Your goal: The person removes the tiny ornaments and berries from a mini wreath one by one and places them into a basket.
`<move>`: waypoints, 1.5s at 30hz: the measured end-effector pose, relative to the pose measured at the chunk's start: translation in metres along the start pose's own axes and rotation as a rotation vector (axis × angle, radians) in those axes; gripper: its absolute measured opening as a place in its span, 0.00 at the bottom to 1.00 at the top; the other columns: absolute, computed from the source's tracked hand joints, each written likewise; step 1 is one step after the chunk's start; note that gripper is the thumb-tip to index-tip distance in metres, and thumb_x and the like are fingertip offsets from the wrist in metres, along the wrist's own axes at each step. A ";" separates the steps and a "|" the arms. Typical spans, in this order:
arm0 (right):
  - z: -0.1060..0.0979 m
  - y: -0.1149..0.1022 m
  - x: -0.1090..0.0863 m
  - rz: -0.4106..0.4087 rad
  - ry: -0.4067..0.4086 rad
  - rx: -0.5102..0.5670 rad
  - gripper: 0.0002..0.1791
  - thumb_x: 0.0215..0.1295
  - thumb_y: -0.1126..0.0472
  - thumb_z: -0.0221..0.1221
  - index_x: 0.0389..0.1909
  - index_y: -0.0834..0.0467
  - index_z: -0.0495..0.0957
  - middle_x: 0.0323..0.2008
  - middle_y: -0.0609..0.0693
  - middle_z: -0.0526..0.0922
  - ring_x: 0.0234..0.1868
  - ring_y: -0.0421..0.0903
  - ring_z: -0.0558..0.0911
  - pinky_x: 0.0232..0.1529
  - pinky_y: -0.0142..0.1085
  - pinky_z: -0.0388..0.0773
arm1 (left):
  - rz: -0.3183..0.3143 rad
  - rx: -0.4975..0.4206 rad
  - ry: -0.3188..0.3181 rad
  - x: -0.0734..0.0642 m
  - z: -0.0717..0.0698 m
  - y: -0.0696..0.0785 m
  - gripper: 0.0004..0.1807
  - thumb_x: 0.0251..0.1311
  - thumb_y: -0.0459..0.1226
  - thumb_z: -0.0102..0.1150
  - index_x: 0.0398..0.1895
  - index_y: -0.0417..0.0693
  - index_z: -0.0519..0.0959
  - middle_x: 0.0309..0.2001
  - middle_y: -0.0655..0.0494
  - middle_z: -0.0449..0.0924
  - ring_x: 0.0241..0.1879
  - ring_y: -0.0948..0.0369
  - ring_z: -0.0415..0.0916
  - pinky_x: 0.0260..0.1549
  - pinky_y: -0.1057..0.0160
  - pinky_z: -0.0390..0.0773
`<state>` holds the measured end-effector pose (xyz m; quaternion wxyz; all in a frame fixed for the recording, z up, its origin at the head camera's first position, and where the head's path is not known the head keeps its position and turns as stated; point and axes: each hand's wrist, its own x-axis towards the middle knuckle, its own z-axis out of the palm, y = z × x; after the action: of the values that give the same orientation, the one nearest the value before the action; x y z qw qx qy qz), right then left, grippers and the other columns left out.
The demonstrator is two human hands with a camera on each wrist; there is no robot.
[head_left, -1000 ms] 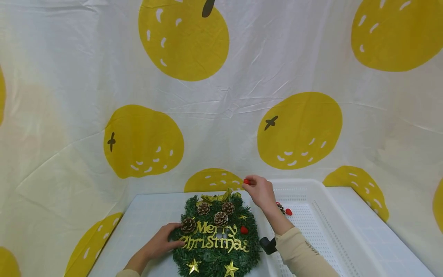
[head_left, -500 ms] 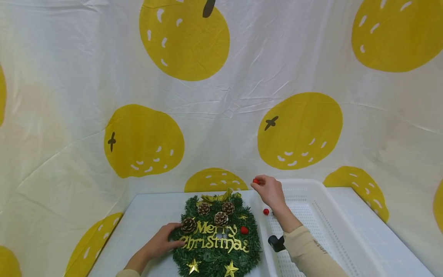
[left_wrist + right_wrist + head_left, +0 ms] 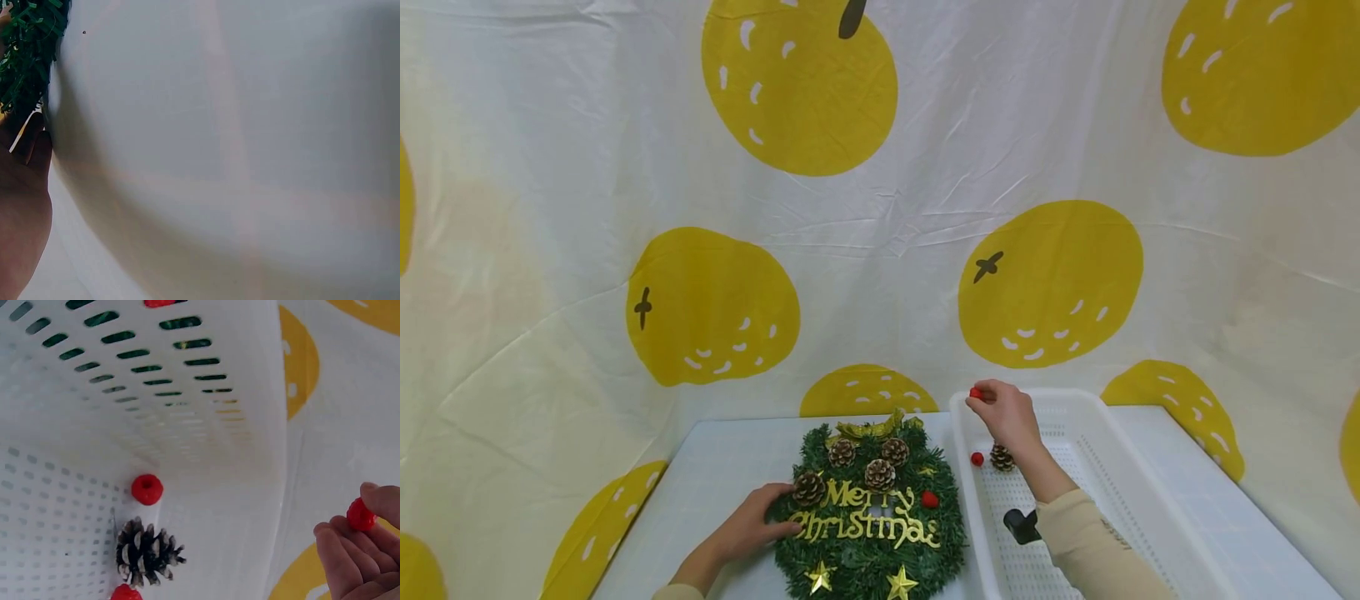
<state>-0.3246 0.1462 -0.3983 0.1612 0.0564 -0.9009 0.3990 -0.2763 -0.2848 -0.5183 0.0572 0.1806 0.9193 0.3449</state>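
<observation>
A green Christmas wreath (image 3: 917,467) lies on the white table, with gold "Merry Christmas" lettering (image 3: 880,527), several pine cones, gold stars and one red berry (image 3: 930,499) on it. My left hand (image 3: 747,523) holds its left edge, thumb by the lettering and fingers beside a pine cone (image 3: 808,488). In the left wrist view the wreath's green tinsel (image 3: 31,56) hides the fingertips. My right hand (image 3: 1006,412) pinches a small artificial raspberry (image 3: 360,514) between thumb and fingers, above the far left corner of the white basket (image 3: 1120,467).
Inside the basket lie a pine cone (image 3: 147,551), a raspberry (image 3: 147,489) near the wall and another red piece (image 3: 127,592) at the lower edge of the right wrist view. The basket stands right of the wreath. A fruit-print cloth (image 3: 895,275) hangs behind the table.
My right hand has moved to the right with the raspberry, from beyond the wreath's far right corner to over the basket's corner. The left hand and wreath have stayed put.
</observation>
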 end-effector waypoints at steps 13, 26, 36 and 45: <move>-0.011 0.040 -0.001 0.112 -0.034 -0.095 0.19 0.65 0.59 0.61 0.50 0.69 0.79 0.45 0.64 0.84 0.45 0.61 0.81 0.45 0.53 0.79 | -0.001 -0.004 0.004 0.000 -0.002 0.006 0.40 0.58 0.53 0.66 0.65 0.35 0.69 0.63 0.35 0.68 0.64 0.34 0.61 0.61 0.32 0.61; -0.004 0.073 -0.004 0.192 -0.082 -0.174 0.19 0.61 0.60 0.63 0.46 0.71 0.80 0.40 0.65 0.83 0.36 0.56 0.81 0.38 0.49 0.81 | 0.019 -0.009 -0.002 -0.001 -0.002 0.004 0.39 0.59 0.52 0.65 0.65 0.34 0.68 0.63 0.34 0.68 0.64 0.34 0.61 0.60 0.32 0.61; -0.002 0.077 -0.007 0.199 -0.142 -0.189 0.15 0.59 0.62 0.64 0.40 0.71 0.81 0.34 0.59 0.83 0.30 0.50 0.79 0.34 0.44 0.82 | 0.023 -0.009 0.003 0.000 -0.001 0.003 0.39 0.59 0.53 0.65 0.65 0.35 0.69 0.63 0.35 0.68 0.64 0.35 0.62 0.60 0.32 0.61; 0.003 0.084 -0.007 0.192 -0.149 -0.215 0.17 0.58 0.60 0.67 0.40 0.70 0.81 0.31 0.57 0.83 0.28 0.48 0.78 0.30 0.40 0.81 | 0.018 -0.006 0.008 -0.001 0.000 0.001 0.40 0.58 0.53 0.66 0.64 0.34 0.69 0.62 0.35 0.69 0.64 0.35 0.62 0.60 0.32 0.61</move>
<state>-0.3382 0.2005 -0.4609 0.0601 -0.0180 -0.9491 0.3087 -0.2752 -0.2844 -0.5177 0.0510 0.1875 0.9169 0.3488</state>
